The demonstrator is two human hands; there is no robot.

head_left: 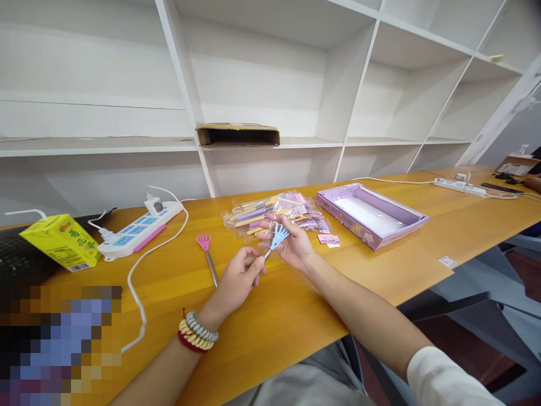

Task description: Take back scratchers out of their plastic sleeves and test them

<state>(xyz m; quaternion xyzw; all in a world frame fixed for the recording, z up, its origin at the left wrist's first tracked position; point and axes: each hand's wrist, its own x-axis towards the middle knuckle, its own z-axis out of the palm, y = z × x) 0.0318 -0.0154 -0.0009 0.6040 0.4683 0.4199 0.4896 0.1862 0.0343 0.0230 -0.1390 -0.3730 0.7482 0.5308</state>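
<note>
A blue hand-shaped stick (279, 236) with a metal shaft is held over the table. My left hand (240, 276) pinches its shaft just below the blue head. Behind the blue head, my right hand (295, 243) is turned palm up, fingers curled around and touching it. A pink hand-shaped stick (204, 242) lies on the table to the left, its lower end hidden by my left hand. Beyond my hands is a pile of clear-wrapped sticks (253, 214) in several colours. A small pink card (328, 239) rests right of the pile.
An open purple box (372, 217) sits at the right on the wooden table (262, 349). A power strip (141, 228) with a looping white cable and a yellow drink carton (61, 242) stand at the left. Another power strip (460, 187) lies far right. Shelves hold a cardboard box (239, 135).
</note>
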